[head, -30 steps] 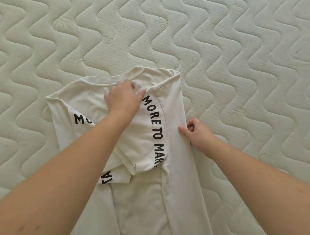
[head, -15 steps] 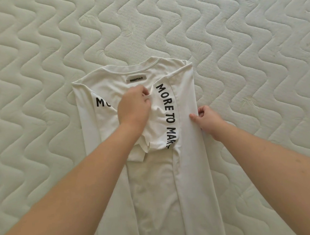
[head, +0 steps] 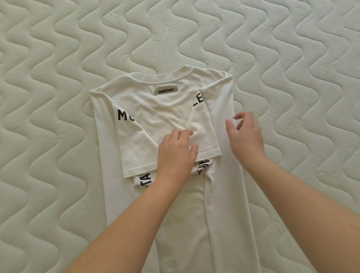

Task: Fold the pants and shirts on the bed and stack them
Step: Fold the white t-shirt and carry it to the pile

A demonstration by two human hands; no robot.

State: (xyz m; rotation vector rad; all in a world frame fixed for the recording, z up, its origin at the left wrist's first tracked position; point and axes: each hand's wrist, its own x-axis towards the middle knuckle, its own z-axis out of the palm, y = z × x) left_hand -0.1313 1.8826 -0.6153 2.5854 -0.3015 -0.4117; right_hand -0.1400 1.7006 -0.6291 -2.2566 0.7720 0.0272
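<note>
A white T-shirt (head: 164,107) lies back up on the mattress, with a grey ESSENTIALS label under the collar and black lettering. Both long sides are folded inward and the two sleeves lie over the middle. My left hand (head: 176,154) rests on the overlapping sleeves and presses them down, thumb out to the right. My right hand (head: 245,135) hovers over the shirt's folded right edge with its fingers loosely bent and nothing in them. The shirt's lower part runs toward me between my forearms and out of the frame.
The quilted, pale green mattress (head: 41,82) with a wavy stitch pattern fills the whole view around the shirt. No other clothes or objects are in sight.
The right sleeve has been turned back, hiding most of its lettering. My left hand slid down toward me onto the sleeves. My right hand let go of the right edge and lifted.
</note>
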